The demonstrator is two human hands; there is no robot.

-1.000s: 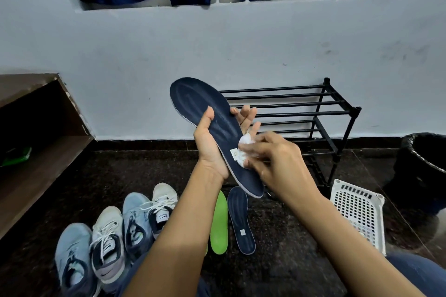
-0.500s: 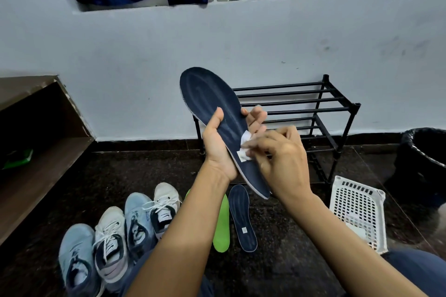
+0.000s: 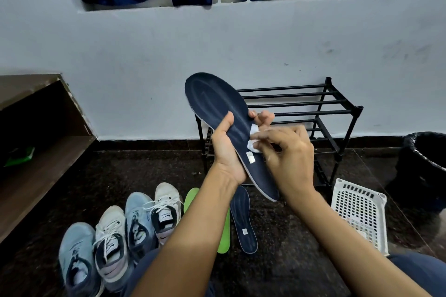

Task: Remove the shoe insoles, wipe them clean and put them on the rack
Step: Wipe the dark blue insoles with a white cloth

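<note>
I hold the navy insole point(image 3: 217, 99) up in front of the rack point(image 3: 337, 108), toe end raised toward the rack's left side and heel dipping toward me, so its top face is turned to my eyes and I can see what I am cleaning. My left hand point(image 3: 226, 152) cradles it from underneath at the middle, thumb hooked over the near edge and fingers curled round the far one. That clamp keeps the floppy thing stiff enough to rub against. My right hand point(image 3: 289, 154) pinches a small white wipe point(image 3: 254, 137) between thumb and fingertips and presses it on the insole just above the little white label, the spare fingers lifted clear. I judge I am partway through wiping this one.

On the floor in front of the rack, toward me, the second navy insole point(image 3: 243, 222) and a green insole point(image 3: 223, 236) lie side by side, the green one partly hidden under my left forearm. I cannot tell whether they have been wiped. They lie close, I think, so the next one is an easy reach. The shoes point(image 3: 135, 222) stand in a row further left of the rack, out of my working space. The rack's bars carry nothing that I can see, so no insole is up there yet. A white basket point(image 3: 359, 210) sits just right of the rack, and a dark bin point(image 3: 424, 164) stands beyond it
</note>
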